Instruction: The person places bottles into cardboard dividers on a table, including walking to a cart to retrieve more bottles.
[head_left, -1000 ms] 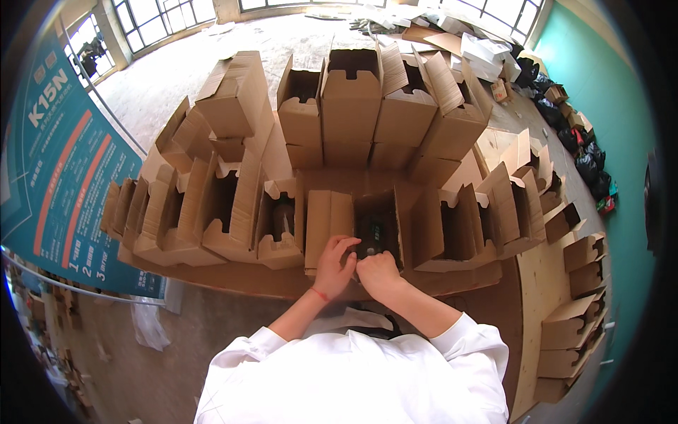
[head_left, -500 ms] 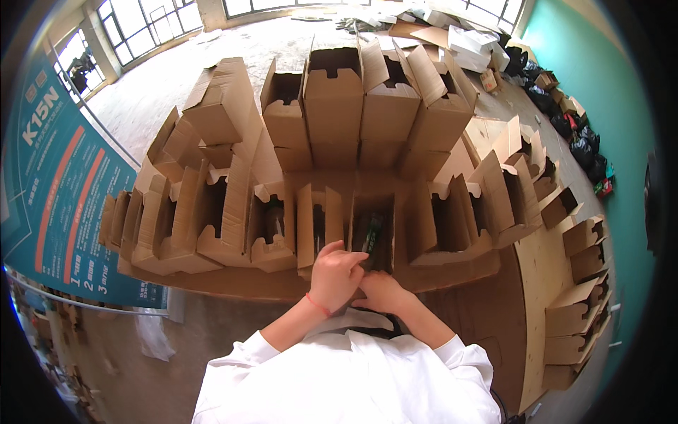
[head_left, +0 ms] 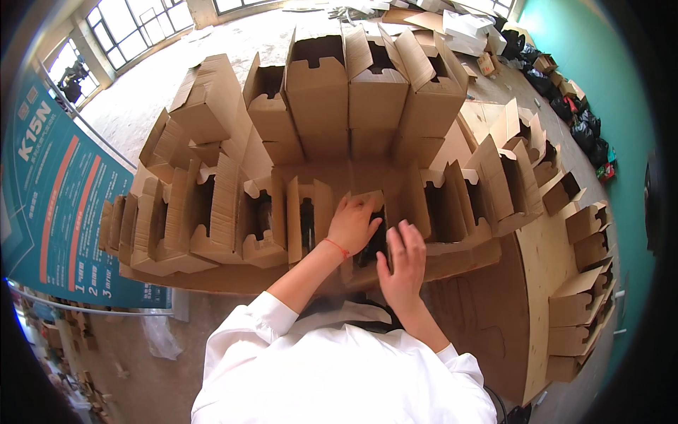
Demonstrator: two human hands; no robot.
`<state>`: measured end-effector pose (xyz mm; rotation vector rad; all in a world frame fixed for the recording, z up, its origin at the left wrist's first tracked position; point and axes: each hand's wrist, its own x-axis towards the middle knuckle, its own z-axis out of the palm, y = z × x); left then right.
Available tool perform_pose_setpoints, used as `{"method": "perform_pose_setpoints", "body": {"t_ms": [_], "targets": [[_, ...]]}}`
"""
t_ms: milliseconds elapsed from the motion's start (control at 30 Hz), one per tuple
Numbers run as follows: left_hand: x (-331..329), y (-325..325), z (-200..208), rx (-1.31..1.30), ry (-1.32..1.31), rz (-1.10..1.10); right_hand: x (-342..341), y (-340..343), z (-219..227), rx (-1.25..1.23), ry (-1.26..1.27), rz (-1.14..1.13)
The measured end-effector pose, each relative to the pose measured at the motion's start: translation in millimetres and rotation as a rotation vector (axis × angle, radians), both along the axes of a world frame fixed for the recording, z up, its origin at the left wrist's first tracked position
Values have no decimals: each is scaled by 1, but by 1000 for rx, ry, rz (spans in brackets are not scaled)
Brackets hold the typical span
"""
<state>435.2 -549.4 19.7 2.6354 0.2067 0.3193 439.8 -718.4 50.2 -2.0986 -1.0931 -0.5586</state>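
An upright brown carton (head_left: 382, 197) stands open in front of me in the near row, with something dark inside. My left hand (head_left: 353, 227), with a red string at its wrist, reaches over this carton. Its bent fingers are at the carton's raised flap and the thumb points right, partly hiding the opening. At the carton's near right side my right hand (head_left: 404, 265) is held up with its fingers stretched and the thumb apart, nothing in it. Just left stands another open carton (head_left: 324, 212), a dark object showing in its slot.
More open cartons (head_left: 212, 212) fill the near row. Taller cartons (head_left: 318, 99) stand behind on the cardboard-covered table (head_left: 311, 283). Several cartons (head_left: 572, 304) line a wooden board (head_left: 540, 311) at right. A teal banner (head_left: 63, 205) stands left; black bags (head_left: 583, 134) lie by the wall.
My left hand has moved forward from the carton's near edge to its flap. My right hand has come away to the right and opened. The view has shifted slightly.
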Motion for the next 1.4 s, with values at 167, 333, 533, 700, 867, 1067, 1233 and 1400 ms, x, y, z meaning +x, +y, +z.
{"method": "perform_pose_setpoints", "body": {"t_ms": [167, 333, 533, 700, 867, 1067, 1233, 1400], "targets": [[10, -11, -9, -450, 4, 114, 12, -11, -35, 2, 648, 189], [1, -1, -35, -465, -209, 176, 10, -9, -51, -359, 465, 288], [-24, -9, -47, -207, -72, 179, 15, -1, -63, -93, 511, 196], [-35, -25, -40, -220, -57, 90, 19, 6, -98, 328, 994, 92], [-47, -38, -20, -70, 43, 27, 35, 44, -100, 309, 1106, 140], [-46, -45, -11, 192, 220, -45, 66, 23, -61, 122, 512, 76], [-43, -49, -29, 280, 164, -15, 83, -18, -9, -153, 64, -319], [-42, -51, -27, 234, 127, -11, 77, -23, -11, -475, 499, -125]]}}
